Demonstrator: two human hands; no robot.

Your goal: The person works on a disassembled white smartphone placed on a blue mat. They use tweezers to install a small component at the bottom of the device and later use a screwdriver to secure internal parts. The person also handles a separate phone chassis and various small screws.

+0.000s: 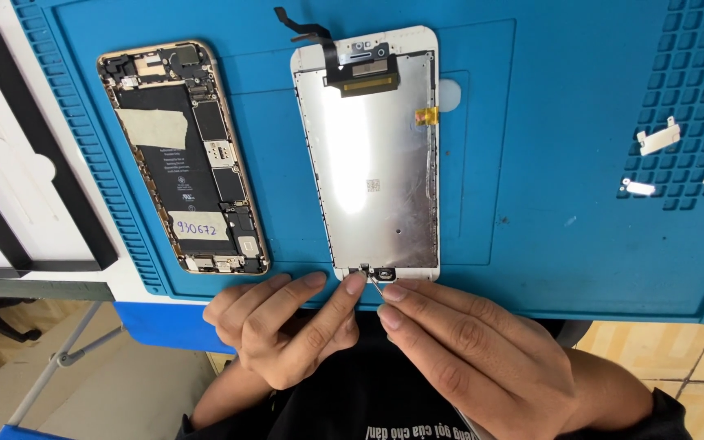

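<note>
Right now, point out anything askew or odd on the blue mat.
The opened gold phone body lies tilted, not parallel to the white screen panel. Small loose silver metal brackets lie scattered at the right. The left hand and right hand touch the panel's near end.

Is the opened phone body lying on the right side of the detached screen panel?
No. The opened phone body lies to the left of the screen panel on the blue mat.

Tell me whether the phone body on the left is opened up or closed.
Opened up. The phone body lies face-up without its screen, battery and circuit boards exposed; the detached screen panel lies beside it.
</note>
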